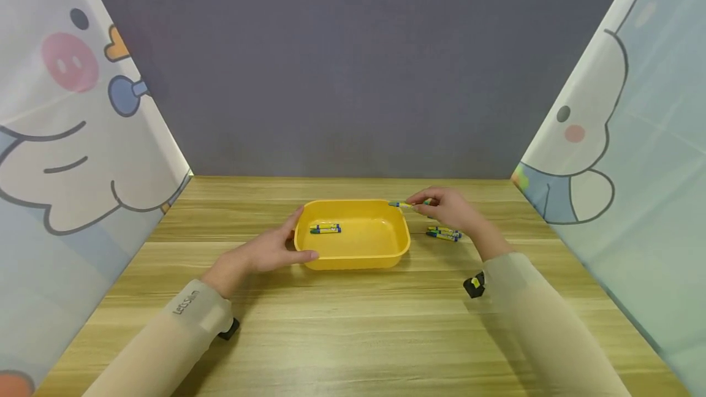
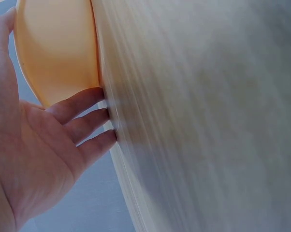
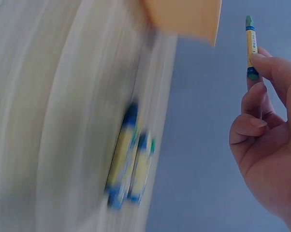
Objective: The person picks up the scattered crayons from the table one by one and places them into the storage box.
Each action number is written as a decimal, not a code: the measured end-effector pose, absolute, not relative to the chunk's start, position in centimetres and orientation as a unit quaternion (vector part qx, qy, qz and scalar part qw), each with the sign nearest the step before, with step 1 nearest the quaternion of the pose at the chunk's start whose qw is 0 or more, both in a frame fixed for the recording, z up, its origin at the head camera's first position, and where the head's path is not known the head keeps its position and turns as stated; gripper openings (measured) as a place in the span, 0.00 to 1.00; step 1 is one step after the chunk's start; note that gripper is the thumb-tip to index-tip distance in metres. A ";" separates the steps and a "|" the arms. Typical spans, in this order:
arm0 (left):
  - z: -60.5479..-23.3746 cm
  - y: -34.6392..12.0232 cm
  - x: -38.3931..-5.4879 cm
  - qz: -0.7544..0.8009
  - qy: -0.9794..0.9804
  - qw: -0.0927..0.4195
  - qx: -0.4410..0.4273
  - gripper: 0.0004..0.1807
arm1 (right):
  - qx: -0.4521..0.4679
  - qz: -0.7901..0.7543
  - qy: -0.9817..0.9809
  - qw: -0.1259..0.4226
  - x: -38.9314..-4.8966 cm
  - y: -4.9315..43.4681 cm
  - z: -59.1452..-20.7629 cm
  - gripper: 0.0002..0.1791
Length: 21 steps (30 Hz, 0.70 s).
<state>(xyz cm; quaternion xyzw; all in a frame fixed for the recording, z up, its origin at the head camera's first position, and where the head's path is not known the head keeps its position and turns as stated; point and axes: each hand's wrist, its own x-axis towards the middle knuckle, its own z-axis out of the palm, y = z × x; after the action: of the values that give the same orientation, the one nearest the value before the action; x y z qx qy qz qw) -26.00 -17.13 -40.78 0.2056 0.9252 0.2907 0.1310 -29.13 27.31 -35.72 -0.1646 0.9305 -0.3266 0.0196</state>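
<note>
Between thumb and index finger, my right hand (image 1: pixel 444 207) pinches a green crayon (image 3: pixel 252 46) with a yellow-and-blue wrapper. Its green tip points left, over the right far corner of a yellow plastic tray (image 1: pixel 358 258). Two crayons (image 1: pixel 325 228) lie side by side inside the tray, toward its left. My left hand (image 1: pixel 270 249) rests against the tray's left end, thumb over the near rim; in the left wrist view its fingers (image 2: pixel 90 124) extend along the outer wall down to the table.
Right of the tray, below my right hand, several more crayons (image 1: pixel 444 233) lie on the wooden table (image 1: pixel 353 323). A grey panel (image 1: pixel 353 66) stands behind the table. Cartoon-printed curtains (image 1: pixel 634 109) flank both sides.
</note>
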 end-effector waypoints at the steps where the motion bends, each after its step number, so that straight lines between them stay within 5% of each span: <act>1: -40.8 -17.1 -26.0 0.292 0.925 0.131 0.205 0.72 | -0.171 -0.332 0.928 0.022 -29.2 26.4 -35.6 0.14; 21: -40.7 -17.2 -25.9 0.295 0.924 0.138 0.199 0.71 | -0.239 -0.335 0.909 0.073 -31.1 13.2 -38.9 0.12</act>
<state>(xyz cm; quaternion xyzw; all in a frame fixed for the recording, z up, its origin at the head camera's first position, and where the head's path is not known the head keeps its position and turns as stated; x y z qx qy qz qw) -25.90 -17.16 -40.66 0.1992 0.9241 0.2954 0.1383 -31.07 13.20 -38.86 -0.2390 0.9085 -0.3348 0.0734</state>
